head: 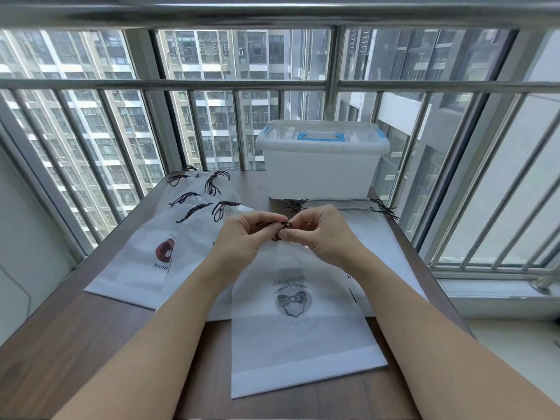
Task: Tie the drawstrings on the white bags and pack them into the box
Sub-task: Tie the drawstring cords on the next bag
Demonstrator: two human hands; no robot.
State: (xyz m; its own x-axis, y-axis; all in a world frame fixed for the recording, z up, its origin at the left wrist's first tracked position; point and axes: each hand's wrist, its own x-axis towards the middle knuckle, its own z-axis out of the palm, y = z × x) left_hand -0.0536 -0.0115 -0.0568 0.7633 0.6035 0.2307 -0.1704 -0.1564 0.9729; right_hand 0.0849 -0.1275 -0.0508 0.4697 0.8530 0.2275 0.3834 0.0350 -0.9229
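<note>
A white drawstring bag (300, 338) with a grey bear print lies flat in front of me on the wooden table (100, 344). Its gathered top is at my hands. My left hand (248, 234) and my right hand (318, 231) both pinch its dark drawstring (280, 227), fingertips almost touching. To the left lie several white bags (145, 259) overlapping, their black cords bunched at the top. More bags (378, 237) lie flat on the right, cords loose. The translucent plastic box (321, 171) with a blue-handled lid stands shut at the table's far edge.
Metal window bars (330, 83) and glass close off the space right behind the table and on both sides. A window ledge (497, 292) runs along the right. Bare wood shows at the near left of the table.
</note>
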